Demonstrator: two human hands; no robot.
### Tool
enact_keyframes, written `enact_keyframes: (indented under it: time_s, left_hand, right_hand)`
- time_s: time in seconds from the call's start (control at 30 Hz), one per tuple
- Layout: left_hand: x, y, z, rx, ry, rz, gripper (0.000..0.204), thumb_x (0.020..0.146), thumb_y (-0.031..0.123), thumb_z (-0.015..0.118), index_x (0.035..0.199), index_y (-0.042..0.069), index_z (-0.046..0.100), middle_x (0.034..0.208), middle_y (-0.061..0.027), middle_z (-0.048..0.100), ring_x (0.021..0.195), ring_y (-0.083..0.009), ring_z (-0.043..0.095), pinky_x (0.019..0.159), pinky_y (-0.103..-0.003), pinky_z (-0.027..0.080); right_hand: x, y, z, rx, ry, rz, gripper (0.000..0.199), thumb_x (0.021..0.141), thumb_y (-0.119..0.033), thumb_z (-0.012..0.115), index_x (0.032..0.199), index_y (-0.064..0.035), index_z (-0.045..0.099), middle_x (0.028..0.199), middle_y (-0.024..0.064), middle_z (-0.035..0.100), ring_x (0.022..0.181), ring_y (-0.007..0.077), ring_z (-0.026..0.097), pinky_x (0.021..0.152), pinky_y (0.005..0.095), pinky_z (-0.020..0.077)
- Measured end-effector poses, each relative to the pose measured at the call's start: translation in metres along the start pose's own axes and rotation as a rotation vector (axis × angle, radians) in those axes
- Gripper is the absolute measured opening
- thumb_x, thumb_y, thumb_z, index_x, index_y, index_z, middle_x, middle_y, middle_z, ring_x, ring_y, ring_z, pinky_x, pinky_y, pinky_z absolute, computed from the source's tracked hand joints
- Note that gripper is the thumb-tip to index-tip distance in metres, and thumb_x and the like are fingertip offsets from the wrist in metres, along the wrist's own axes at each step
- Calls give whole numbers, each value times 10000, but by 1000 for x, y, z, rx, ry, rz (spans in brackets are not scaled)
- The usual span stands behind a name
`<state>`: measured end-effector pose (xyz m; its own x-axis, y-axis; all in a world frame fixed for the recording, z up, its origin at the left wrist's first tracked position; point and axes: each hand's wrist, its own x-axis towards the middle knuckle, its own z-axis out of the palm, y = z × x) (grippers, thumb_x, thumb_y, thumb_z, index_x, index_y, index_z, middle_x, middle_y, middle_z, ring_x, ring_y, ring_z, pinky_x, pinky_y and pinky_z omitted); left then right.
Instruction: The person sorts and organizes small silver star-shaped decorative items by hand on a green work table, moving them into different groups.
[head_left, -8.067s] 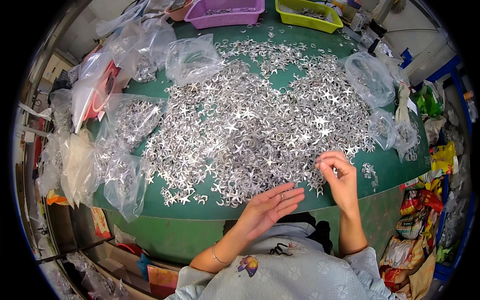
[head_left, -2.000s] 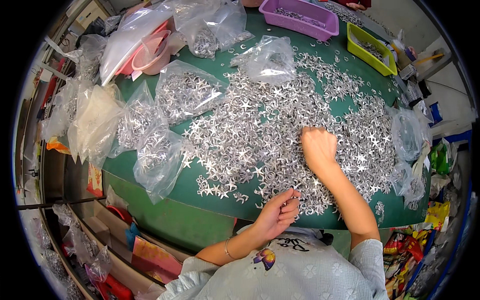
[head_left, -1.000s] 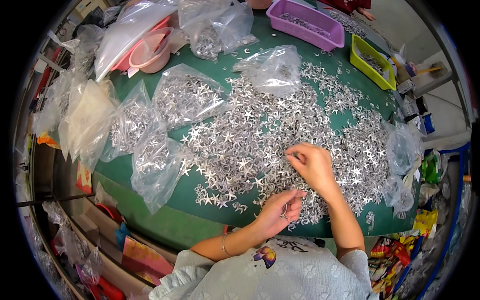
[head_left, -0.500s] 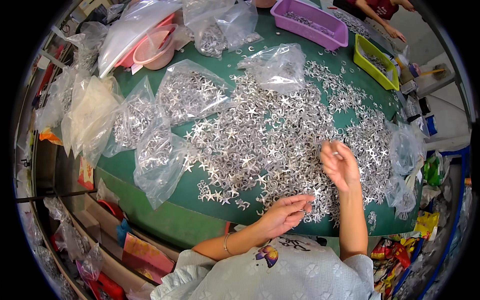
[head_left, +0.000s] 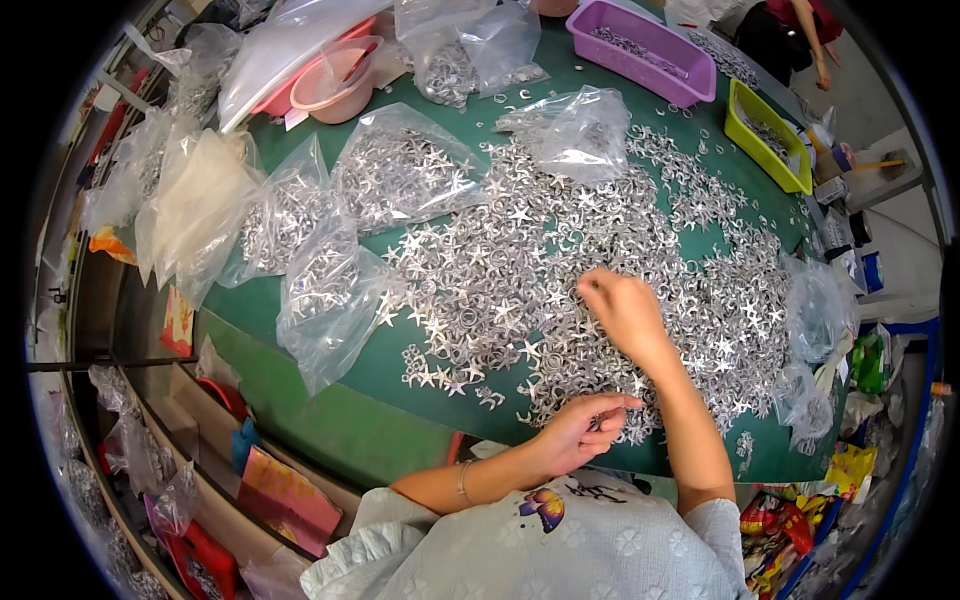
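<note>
As the right hand [head_left: 628, 312] apparently picks over pieces [head_left: 480, 280] heaped on the table [head_left: 392, 362], I can't tell remotely if it or the curled left hand [head_left: 582, 432] holds any (fine pinching seems needed next).

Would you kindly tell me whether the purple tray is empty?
Not empty: silvery pieces lie inside the purple tray, and its purple inner wall shows above them.

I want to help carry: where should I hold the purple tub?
Probably grip the purple tub at the top of both short ends, coming from outside. It is long and open-topped, so that should balance it; silvery pieces lie inside, so keep it level.
</note>
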<state>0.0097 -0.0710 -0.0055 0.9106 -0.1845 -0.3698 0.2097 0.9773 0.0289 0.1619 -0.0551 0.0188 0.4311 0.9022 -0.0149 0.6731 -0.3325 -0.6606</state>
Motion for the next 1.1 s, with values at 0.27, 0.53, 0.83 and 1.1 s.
enact_keyframes:
  time_s: [0.27,0.53,0.83,1.1]
  left_hand:
    - [-4,-3,-2,19,17,21,239,911,155,403,1050,1,524,605,46,342,419,-13,247,365,-157,189]
    - [-5,-4,-6,-4,13,44,236,902,158,420,1055,3,512,605,48,348,429,-15,256,379,-159,195]
    - [-2,-2,-9,-120,42,121,231,889,156,441,1044,2,514,630,39,354,453,-32,278,402,-166,230]
    - [-4,17,27,-258,344,224,239,911,224,431,966,18,541,639,32,389,510,-55,340,448,-172,289]
  right_hand:
    - [9,-1,18,-595,-129,-170,20,670,-37,574,674,-32,593,632,177,592,585,325,602,512,403,467]
    - [1,8,-17,41,89,62,32,699,-28,622,715,-12,599,474,9,422,435,63,388,423,242,314]
    - [-35,7,-33,591,93,186,30,761,-29,626,764,-15,600,514,-106,299,491,-7,245,443,183,198]
    - [-58,-26,-47,366,-98,42,49,743,-6,632,785,-17,610,519,-106,294,490,9,273,444,186,240]
